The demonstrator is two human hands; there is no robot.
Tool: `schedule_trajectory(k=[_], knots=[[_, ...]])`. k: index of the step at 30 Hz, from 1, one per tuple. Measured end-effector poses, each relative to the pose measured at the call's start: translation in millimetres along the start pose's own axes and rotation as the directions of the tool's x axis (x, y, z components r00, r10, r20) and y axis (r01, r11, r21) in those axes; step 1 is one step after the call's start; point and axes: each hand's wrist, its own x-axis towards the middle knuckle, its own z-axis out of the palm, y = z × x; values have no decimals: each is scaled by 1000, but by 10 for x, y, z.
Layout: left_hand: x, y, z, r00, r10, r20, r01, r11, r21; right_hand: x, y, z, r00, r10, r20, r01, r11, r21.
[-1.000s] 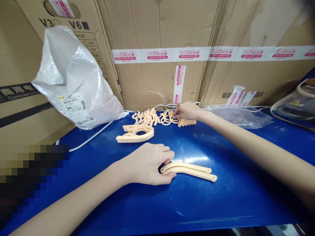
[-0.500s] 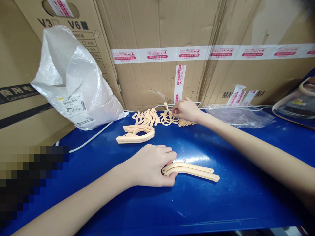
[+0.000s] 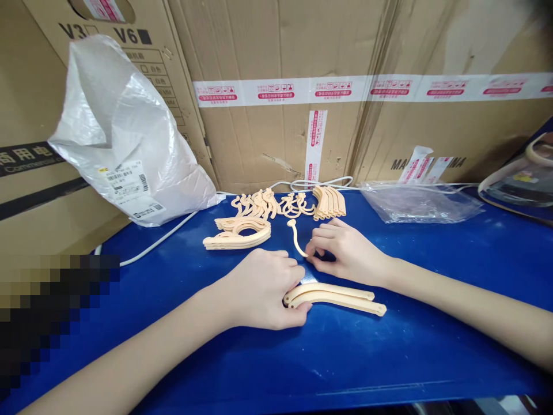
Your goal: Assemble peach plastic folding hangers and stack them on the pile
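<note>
My left hand (image 3: pixel 270 291) is closed on the joined ends of two curved beige hanger arms (image 3: pixel 341 297), which lie one behind the other and point right. Just behind them, my right hand (image 3: pixel 345 251) pinches one end of a curved beige hanger hook (image 3: pixel 296 237) whose knobbed end points up and away. Folded hanger assemblies (image 3: pixel 237 241) are stacked behind my left hand. Further back lie a heap of loose hooks (image 3: pixel 259 203), some ring-like curved pieces (image 3: pixel 298 203) and a row of more hanger arms (image 3: pixel 329 200).
A white plastic bag (image 3: pixel 129 138) with a label leans at the back left. Large cardboard boxes (image 3: pixel 280 138) stand along the back of the blue table (image 3: pixel 259 369). A clear plastic bag (image 3: pixel 415 203) and a white cable (image 3: pixel 159 245) lie on it.
My right hand has come back from the loose pieces toward my left hand, bringing a hook. The row of hanger arms it covered now shows. My left hand keeps its hold.
</note>
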Motion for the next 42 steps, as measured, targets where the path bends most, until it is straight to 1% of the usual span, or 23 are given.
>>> schedule_trajectory(k=[5, 9, 13, 15, 17, 21, 28, 34, 38, 42], knots=[[-1, -31, -9, 1000, 9, -25, -9, 1000, -25, -4, -29, 23, 1000, -11, -20, 12, 999, 33], [-8, -88, -43, 996, 6, -94, -6, 1000, 1, -24, -53, 30, 999, -26, -42, 29, 996, 79], [0, -137, -56, 983, -71, -172, 85, 993, 79, -40, -55, 47, 998, -42, -52, 46, 995, 89], [12, -157, -40, 977, -100, -187, 121, 987, 103, -43, -49, 58, 998, -39, -52, 44, 994, 101], [24, -176, -16, 981, -87, -175, 110, 986, 125, -45, -43, 65, 998, -41, -50, 46, 993, 107], [32, -202, 22, 991, -30, -134, 52, 986, 162, -42, -30, 72, 998, -50, -40, 53, 993, 104], [37, -193, 10, 990, -9, -140, 30, 988, 149, -61, 14, 20, 998, -57, -2, 57, 993, 99], [33, -194, 3, 992, -8, -129, 30, 985, 171, -83, 149, -57, 997, -69, 39, 66, 994, 89], [22, -216, 17, 990, 10, -140, 18, 980, 197, -91, 175, -63, 996, -47, 73, 37, 991, 131], [27, -223, 25, 988, 24, -154, 10, 976, 216, -85, 122, -47, 995, -34, 96, 12, 975, 220]])
